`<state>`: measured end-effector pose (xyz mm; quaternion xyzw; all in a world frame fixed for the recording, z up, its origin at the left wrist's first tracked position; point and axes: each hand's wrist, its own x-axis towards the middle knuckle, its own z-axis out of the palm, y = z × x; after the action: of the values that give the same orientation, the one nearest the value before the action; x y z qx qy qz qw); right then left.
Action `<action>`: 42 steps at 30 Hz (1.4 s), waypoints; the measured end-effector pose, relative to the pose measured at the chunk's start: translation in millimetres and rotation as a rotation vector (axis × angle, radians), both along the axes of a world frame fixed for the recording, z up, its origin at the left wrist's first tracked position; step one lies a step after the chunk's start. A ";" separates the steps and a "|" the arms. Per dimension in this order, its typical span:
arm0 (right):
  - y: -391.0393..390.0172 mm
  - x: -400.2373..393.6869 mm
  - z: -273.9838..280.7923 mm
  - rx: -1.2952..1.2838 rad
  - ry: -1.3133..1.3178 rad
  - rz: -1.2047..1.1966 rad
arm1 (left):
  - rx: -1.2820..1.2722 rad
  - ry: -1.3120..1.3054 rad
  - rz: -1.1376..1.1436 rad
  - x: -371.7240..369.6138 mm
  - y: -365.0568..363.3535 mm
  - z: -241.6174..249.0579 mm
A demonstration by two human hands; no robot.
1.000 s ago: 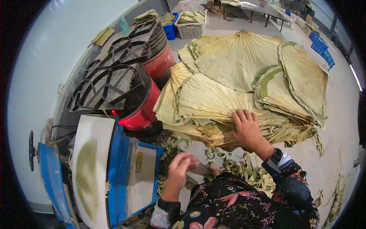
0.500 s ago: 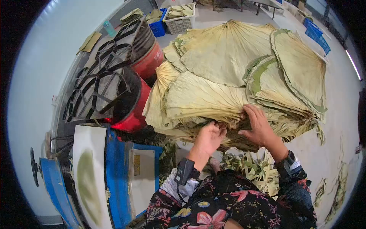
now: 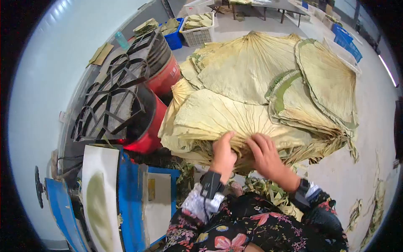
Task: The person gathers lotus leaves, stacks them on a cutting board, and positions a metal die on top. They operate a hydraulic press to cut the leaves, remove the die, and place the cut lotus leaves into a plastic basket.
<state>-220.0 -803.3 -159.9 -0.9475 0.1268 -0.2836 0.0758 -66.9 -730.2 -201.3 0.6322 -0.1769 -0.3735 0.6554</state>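
A large pile of pale green-yellow dried lotus leaves [image 3: 247, 63], folded into fan shapes, spreads in front of me. At its near side lies the folded dried lotus leaf [image 3: 218, 113] that both hands hold, its pleats running to a gathered edge. My left hand [image 3: 223, 156] is closed on that edge, thumb on top and fingers curled underneath, partly hidden. Just to the right, my right hand [image 3: 268, 158] grips the same gathered edge, fingers on top and its thumb out of sight. Another leaf stack with a green rim [image 3: 287, 90] lies to the right.
Red drums [image 3: 153, 122] with black metal frames [image 3: 111, 103] stand at left. Nearer is a blue machine [image 3: 130, 197] with a white panel [image 3: 100, 193]. Leaf scraps [image 3: 273, 191] litter the floor below the pile. Behind are a white crate [image 3: 197, 33] and a blue crate [image 3: 174, 40].
Both hands have moved left and slightly down, and are closer together. My left hand has closed on the leaf's gathered edge, which has shifted left and toward me.
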 end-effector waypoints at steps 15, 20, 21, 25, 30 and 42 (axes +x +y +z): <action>141.4 128.0 62.1 2.205 -0.165 1.110 | -0.132 -0.627 0.607 46.0 282.7 107.8; 206.3 202.0 22.3 2.438 -0.119 1.340 | -0.969 -0.172 0.626 46.6 392.8 103.0; 216.8 215.2 15.9 2.489 -0.074 1.315 | -0.878 -0.302 0.774 45.8 416.3 103.9; 274.1 253.2 8.5 2.516 -0.021 1.197 | -0.866 -0.319 1.097 46.6 479.9 104.0; 358.9 277.5 24.9 2.419 -0.069 1.000 | -0.841 -0.237 1.202 46.6 544.1 97.8; 438.2 329.8 35.3 2.127 -0.081 1.017 | -0.484 -0.578 1.065 -30.5 709.8 96.3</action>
<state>109.8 -365.1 -124.6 -0.3395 -0.0953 -0.0021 0.9358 -97.4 -20.4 -105.0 0.5429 -0.0874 0.2378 0.8007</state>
